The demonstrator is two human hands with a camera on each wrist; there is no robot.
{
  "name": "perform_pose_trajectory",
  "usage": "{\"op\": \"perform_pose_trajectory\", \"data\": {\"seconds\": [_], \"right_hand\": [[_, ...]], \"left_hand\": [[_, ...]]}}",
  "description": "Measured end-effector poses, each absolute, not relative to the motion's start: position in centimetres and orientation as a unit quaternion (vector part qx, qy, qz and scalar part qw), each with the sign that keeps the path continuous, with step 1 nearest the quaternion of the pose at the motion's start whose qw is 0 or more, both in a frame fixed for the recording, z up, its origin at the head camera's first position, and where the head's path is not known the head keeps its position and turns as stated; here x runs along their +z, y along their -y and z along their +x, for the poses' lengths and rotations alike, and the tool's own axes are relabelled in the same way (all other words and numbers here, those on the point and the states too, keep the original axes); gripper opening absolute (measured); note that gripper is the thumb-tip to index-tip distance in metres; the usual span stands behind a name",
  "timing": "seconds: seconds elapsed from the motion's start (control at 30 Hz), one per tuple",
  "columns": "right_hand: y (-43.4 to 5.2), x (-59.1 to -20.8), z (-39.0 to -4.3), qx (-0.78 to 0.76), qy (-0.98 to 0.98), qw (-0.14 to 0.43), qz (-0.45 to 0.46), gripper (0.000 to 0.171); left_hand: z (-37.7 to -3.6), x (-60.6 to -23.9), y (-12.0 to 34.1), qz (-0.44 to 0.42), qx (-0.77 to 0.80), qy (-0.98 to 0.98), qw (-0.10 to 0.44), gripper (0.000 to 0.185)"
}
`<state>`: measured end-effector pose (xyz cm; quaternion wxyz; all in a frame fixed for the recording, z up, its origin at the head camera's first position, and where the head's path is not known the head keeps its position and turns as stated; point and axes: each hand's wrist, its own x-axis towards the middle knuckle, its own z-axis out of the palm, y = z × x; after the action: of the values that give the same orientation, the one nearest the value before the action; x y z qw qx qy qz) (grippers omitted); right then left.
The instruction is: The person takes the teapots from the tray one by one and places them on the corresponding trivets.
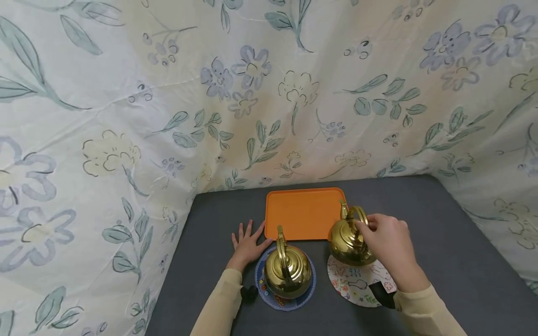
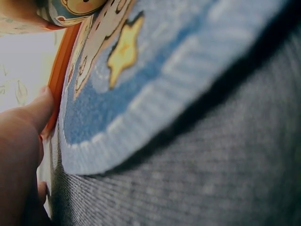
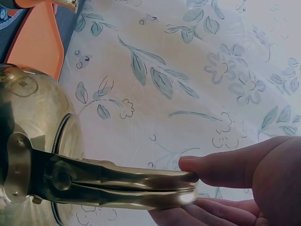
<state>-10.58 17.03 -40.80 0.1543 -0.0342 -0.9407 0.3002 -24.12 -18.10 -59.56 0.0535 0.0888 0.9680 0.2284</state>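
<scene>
My right hand (image 1: 391,242) holds a shiny gold teapot (image 1: 350,242) by its arched handle, thumb on one side and fingers on the other, as the right wrist view also shows. That teapot overlaps the near right corner of the orange tray (image 1: 302,212) and the far part of a round white patterned mat (image 1: 357,284). With fingers spread, my left hand (image 1: 248,247) rests on the dark table beside the tray's near left corner. A second gold teapot (image 1: 290,275) stands on a round blue mat (image 1: 275,303), its spout pointing toward the tray.
A dark grey cloth (image 1: 445,242) covers the table. Floral fabric (image 1: 302,102) hangs along the back and both sides. In the left wrist view, the blue mat's light rim (image 2: 136,127) lies close to my left thumb.
</scene>
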Motion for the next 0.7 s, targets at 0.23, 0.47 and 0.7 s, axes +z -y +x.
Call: {"op": "perform_pose_trajectory", "data": {"seconds": [0.23,0.47,0.7], "right_hand": [[-17.4,-41.1,-10.0,0.299,0.942,0.15,-0.037,0.042],[-17.8,-41.4,-9.3,0.3,0.941,0.151,-0.034,0.043],[-18.1,-41.8,-8.4,0.298,0.94,0.16,-0.045,0.042]], "left_hand": [[-24.1,-59.6,18.1,0.088,0.227,-0.969,0.051,0.077],[-24.1,-59.7,18.0,0.09,0.233,-0.967,0.049,0.077],[-24.2,-59.9,18.1,0.089,0.231,-0.968,0.05,0.077]]}}
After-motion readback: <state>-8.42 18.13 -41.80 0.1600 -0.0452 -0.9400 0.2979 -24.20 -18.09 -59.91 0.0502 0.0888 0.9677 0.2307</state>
